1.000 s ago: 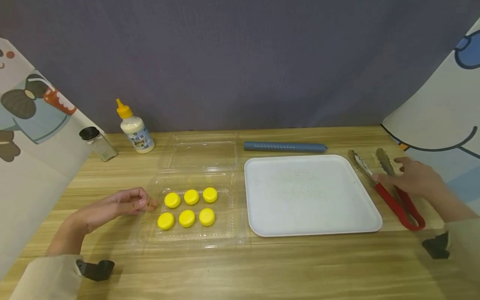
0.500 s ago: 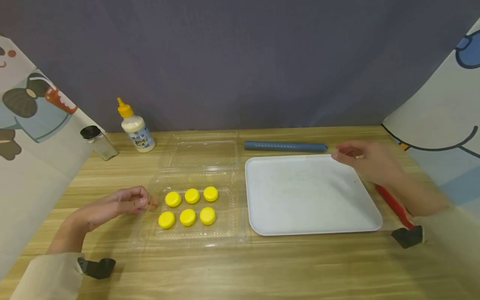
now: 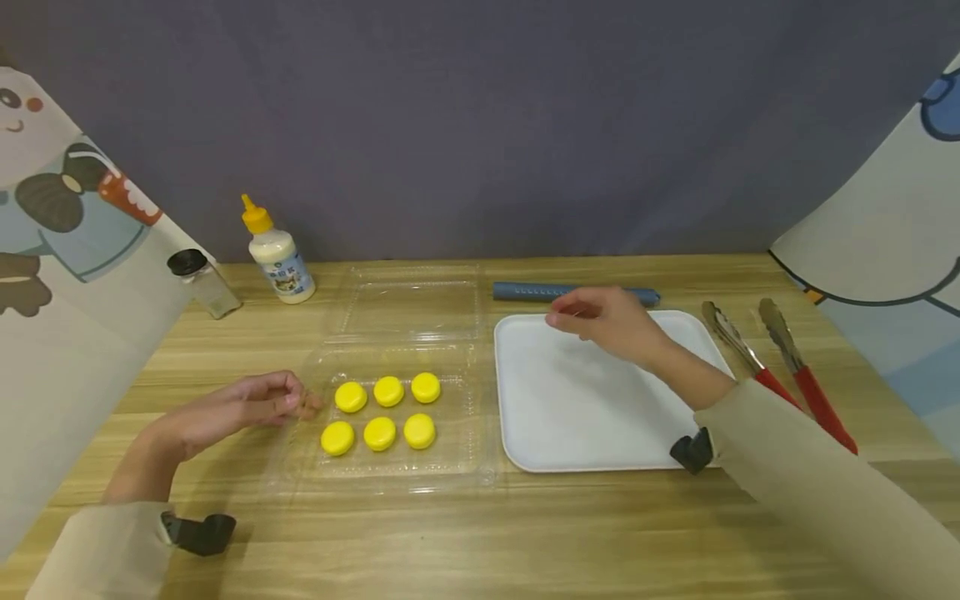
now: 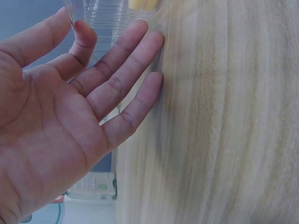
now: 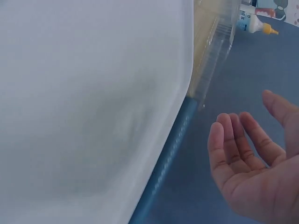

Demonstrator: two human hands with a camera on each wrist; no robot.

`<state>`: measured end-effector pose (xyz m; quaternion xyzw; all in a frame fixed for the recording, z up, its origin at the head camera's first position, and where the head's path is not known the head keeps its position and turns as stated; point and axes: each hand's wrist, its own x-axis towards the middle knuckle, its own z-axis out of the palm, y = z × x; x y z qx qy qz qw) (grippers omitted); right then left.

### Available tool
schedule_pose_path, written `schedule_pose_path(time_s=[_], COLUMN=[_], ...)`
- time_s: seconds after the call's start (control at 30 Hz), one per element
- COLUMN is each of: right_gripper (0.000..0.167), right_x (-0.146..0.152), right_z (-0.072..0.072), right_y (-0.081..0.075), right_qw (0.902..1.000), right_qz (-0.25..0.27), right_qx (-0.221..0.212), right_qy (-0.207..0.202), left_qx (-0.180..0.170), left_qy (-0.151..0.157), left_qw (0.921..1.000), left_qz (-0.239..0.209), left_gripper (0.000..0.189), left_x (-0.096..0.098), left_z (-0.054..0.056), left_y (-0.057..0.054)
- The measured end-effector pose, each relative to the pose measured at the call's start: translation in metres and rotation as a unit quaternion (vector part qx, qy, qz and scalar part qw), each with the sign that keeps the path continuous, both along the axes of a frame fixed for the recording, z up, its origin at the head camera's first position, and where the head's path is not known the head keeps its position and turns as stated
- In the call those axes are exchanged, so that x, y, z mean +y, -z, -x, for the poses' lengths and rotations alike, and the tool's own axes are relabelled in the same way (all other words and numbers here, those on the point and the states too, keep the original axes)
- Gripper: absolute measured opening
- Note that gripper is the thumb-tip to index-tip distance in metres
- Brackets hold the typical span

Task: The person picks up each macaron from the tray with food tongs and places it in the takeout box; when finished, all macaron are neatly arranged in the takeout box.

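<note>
A clear plastic clamshell box (image 3: 450, 467) lies with its lid (image 3: 412, 304) folded back. In its base sit several round yellow pieces like macarons (image 3: 379, 433), in two rows. My left hand (image 3: 232, 410) pinches the box's left rim between thumb and index finger; the left wrist view shows the other fingers (image 4: 126, 86) extended beside the box. Above the back left part of a white tray (image 3: 592, 417) hangs my right hand (image 3: 611, 321), its fingers loosely bent. In the right wrist view nothing lies between those fingers (image 5: 243, 144).
Behind the tray lies a blue-grey stick (image 3: 525, 290), partly covered by my right hand. Tongs (image 3: 795, 358) with red handles lie right of the tray, partly behind my sleeve. A yellow-capped bottle (image 3: 281, 262) and a black-lidded jar (image 3: 210, 287) stand at the back left.
My right hand has moved left from over the tongs, across the tray's back edge, to above its back left part. My left hand keeps its pinch on the box rim.
</note>
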<state>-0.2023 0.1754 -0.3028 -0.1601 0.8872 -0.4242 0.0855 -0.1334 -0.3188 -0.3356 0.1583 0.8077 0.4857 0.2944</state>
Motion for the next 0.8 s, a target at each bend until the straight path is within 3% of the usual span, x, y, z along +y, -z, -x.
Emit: schedule_pose_path(time_s=[0.13,0.27,0.8], right_gripper=[0.039,0.039,0.045], right_x=[-0.022,-0.041,-0.086], right_z=[0.01,0.016,0.034], right_y=[0.012,0.02,0.027], right_qw=[0.9984,0.9973,0.9896], right_qz=[0.04,0.042,0.031], right_qx=[-0.04,-0.06,-0.138], right_qy=[0.004,0.003,0.026], left_qx=[-0.004,-0.006,0.001], left_qy=[-0.002,-0.002,-0.003], left_qw=[1.0,1.0,1.0], left_qz=[0.002,0.002,0.002], left_gripper=[0.024,0.025,0.024], left_x=[0.001,0.001,0.001], left_z=[0.0,0.0,-0.001], left_y=[-0.001,-0.002,-0.001])
